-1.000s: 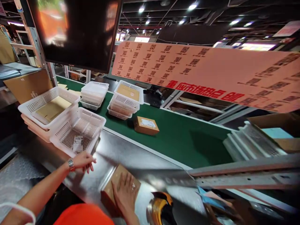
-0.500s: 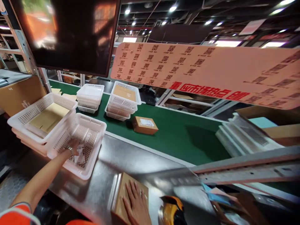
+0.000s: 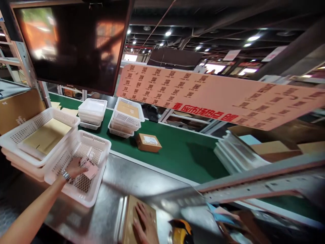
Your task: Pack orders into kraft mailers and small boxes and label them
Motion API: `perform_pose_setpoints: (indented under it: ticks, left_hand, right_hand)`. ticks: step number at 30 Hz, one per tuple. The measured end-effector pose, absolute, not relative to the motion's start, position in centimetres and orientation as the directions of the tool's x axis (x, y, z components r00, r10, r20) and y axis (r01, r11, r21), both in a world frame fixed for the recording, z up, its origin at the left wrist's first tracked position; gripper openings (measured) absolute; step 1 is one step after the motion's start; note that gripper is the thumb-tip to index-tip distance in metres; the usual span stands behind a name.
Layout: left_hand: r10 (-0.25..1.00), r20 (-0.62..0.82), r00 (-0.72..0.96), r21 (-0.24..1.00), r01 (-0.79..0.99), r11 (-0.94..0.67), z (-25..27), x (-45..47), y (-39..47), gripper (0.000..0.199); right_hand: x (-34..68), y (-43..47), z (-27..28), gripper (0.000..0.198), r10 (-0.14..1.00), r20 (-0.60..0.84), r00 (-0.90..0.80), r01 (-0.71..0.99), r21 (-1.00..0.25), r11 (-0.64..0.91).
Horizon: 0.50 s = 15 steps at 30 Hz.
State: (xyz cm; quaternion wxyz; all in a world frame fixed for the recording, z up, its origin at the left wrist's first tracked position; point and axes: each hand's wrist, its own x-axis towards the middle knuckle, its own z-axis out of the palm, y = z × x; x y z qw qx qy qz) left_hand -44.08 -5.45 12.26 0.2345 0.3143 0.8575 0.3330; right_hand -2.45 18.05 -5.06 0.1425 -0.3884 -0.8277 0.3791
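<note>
My left hand, with a metal watch at the wrist, reaches into a white perforated plastic basket. Its fingers pinch a small flat pinkish packet with print on it. Clear plastic shows just behind the packet. At the lower middle, my right hand lies with its fingers stretched out on top of a brown cardboard box on the metal table. Right of that hand stands a yellow and black tool, partly cut off and blurred; its kind cannot be made out.
Left of the basket, stacked baskets hold a flat cardboard piece. On the green conveyor stand more basket stacks and a labelled carton. A metal rail slants across the right. A monitor and a QR-code board hang above.
My left hand has lifted the pinkish packet off the basket's bottom, and it now shows clearly. My right hand stays on the box. The view has tilted up and shifted slightly right.
</note>
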Motion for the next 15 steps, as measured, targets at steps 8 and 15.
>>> perform_pose_setpoints:
  ticks: [8, 15]
  left_hand:
    - [0.851, -0.303, -0.429, 0.899, 0.167, 0.404, 11.8, -34.5, -3.6, 0.040]
    - [0.828, -0.453, -0.330, 0.887, -0.264, 0.380, 7.5, -26.4, -2.0, 0.071]
  right_hand:
    - [-11.2, 10.4, 7.6, 0.073, 0.618, -0.198, -0.761, 0.146, -0.980, -0.134]
    - [-7.8, 8.3, 6.2, 0.063, 0.737, -0.355, -0.575, 0.048, -0.914, -0.403]
